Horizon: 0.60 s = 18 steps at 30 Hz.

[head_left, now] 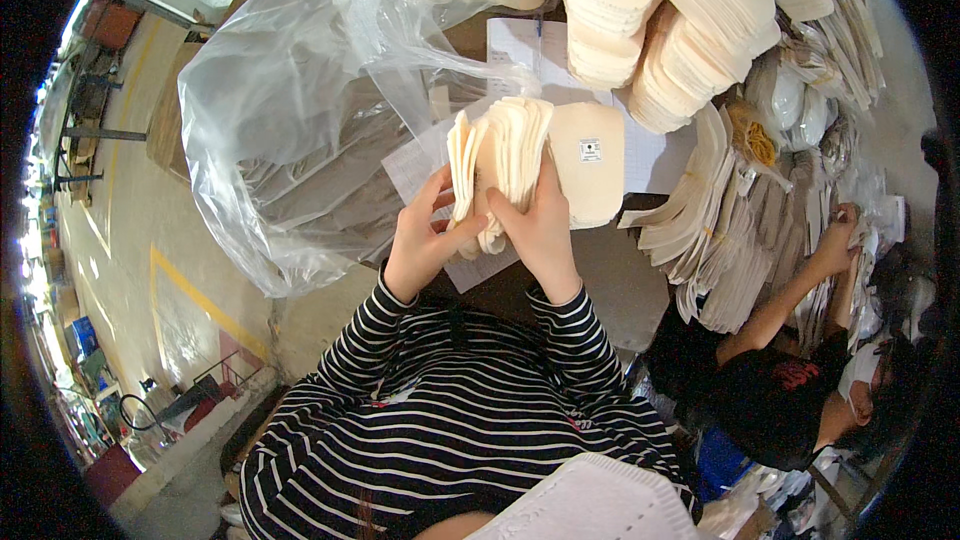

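Observation:
Both hands grip a bundle of thin cream pads with rounded ends [515, 145], held upright and partly fanned above the table. My left hand [428, 238] closes on the thinner group at the left, with its thumb reaching in toward the middle. Around the thicker group on the right my right hand [540, 235] is wrapped, its thumb pressed to the front. A gap parts the two groups at the top. Just right of the bundle is a flat cream pad with a small white printed label [585, 185]; whether it touches my right hand I cannot tell.
A large clear plastic bag [270, 110] spreads over the left of the table. Tied stacks of cream pads [700, 30] stand at the back right, over an open paper notebook [560, 70]. More bundles [720, 230] lie right, beside a co-worker in black [770, 380].

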Each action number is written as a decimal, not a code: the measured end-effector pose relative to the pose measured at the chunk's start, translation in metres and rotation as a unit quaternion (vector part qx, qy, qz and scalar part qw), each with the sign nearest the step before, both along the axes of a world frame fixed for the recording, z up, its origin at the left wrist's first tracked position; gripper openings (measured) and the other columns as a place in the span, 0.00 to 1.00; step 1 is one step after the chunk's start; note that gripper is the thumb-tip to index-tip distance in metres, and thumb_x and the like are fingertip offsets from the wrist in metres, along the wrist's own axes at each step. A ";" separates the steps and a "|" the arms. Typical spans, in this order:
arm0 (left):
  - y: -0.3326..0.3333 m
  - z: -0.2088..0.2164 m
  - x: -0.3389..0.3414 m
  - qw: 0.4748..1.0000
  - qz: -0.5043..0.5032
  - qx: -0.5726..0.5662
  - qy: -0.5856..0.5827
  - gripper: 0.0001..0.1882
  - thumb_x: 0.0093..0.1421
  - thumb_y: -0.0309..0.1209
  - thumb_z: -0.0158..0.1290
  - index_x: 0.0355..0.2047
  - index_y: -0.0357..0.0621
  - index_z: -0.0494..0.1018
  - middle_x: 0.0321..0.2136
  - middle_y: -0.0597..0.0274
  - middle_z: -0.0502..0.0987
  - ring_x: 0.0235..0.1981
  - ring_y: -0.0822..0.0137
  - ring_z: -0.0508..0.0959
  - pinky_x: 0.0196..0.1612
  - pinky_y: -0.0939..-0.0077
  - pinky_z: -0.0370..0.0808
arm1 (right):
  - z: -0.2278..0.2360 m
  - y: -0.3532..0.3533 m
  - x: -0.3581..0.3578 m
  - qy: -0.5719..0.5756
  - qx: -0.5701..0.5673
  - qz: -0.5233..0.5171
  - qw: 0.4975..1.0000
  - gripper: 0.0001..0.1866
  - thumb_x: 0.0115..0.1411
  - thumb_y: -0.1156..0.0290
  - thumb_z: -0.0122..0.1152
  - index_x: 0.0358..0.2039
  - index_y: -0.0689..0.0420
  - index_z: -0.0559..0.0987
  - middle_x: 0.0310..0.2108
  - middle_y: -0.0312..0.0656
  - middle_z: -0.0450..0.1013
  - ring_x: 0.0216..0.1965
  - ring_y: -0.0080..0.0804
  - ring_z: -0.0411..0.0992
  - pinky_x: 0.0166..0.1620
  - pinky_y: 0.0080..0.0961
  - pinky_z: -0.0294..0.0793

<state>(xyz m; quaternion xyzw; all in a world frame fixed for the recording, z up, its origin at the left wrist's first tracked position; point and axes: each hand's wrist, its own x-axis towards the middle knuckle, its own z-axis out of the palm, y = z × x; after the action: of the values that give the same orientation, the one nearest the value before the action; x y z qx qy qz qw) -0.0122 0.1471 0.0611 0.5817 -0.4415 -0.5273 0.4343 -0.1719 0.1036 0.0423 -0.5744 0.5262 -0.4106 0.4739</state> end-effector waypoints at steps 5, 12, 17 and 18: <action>0.011 -0.016 -0.001 0.995 0.065 -0.006 0.078 0.25 0.60 0.24 0.55 0.57 0.33 0.66 0.48 0.59 0.76 0.48 0.70 0.75 0.49 0.75 0.73 | 0.007 0.005 -0.013 -0.087 0.045 -0.053 0.994 0.34 0.56 0.76 0.64 0.61 0.67 0.62 0.55 0.54 0.71 0.54 0.41 0.73 0.54 0.32 0.72; -0.006 -0.011 -0.002 0.984 0.121 -0.007 0.131 0.21 0.61 0.22 0.52 0.55 0.33 0.67 0.47 0.61 0.76 0.47 0.71 0.75 0.51 0.75 0.71 | 0.022 0.018 -0.049 -0.301 -0.156 -0.289 0.895 0.33 0.57 0.72 0.57 0.63 0.63 0.62 0.58 0.49 0.67 0.58 0.43 0.68 0.62 0.40 0.67; -0.048 -0.008 0.025 0.981 0.141 -0.114 0.074 0.28 0.61 0.24 0.55 0.61 0.35 0.62 0.53 0.58 0.72 0.53 0.68 0.72 0.54 0.73 0.70 | 0.039 0.035 -0.109 -0.449 -0.147 -0.290 0.832 0.30 0.57 0.76 0.52 0.61 0.64 0.61 0.59 0.57 0.64 0.58 0.50 0.70 0.56 0.47 0.73; -0.055 -0.002 0.027 0.974 0.136 -0.182 -0.007 0.31 0.61 0.25 0.56 0.63 0.36 0.60 0.56 0.56 0.70 0.57 0.66 0.70 0.58 0.71 0.68 | 0.033 0.044 -0.124 -0.170 -0.256 -0.280 0.909 0.30 0.57 0.74 0.54 0.61 0.64 0.62 0.59 0.57 0.65 0.57 0.49 0.70 0.56 0.47 0.73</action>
<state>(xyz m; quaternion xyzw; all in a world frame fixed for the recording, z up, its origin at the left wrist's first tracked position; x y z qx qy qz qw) 0.0151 0.0925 0.0589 0.5512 -0.4497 -0.3699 0.5976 -0.2962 0.1477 0.0752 -0.4266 0.4535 -0.7387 0.2582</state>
